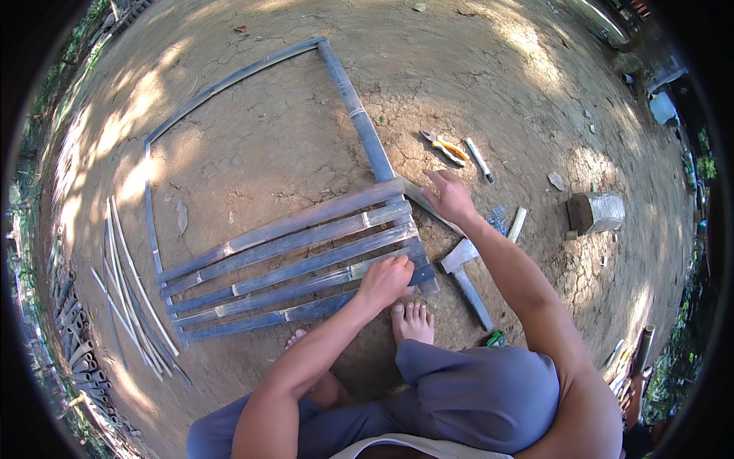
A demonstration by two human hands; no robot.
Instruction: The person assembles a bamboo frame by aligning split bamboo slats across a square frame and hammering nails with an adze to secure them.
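A frame of split grey bamboo (356, 115) lies on the ground, with several bamboo slats (306, 242) laid side by side across its near end. My left hand (386, 281) rests at the right ends of the near slats with its fingers curled; whatever they pinch is hidden beneath them. My right hand (449, 197) is stretched out beyond the frame's right side, fingers apart and nothing visible in it. Under it lies a flat grey strip (428, 205), partly covered by the hand. A hatchet or hammer with a dark handle (472, 300) lies nearer to me.
Pliers with orange-and-white handles (446, 148) and a white marker (479, 159) lie past my right hand. A small pile of nails (497, 219) is beside a pale stick (517, 226). Farther right sits a block (598, 213). Thin strips (126, 283) lie left of the frame.
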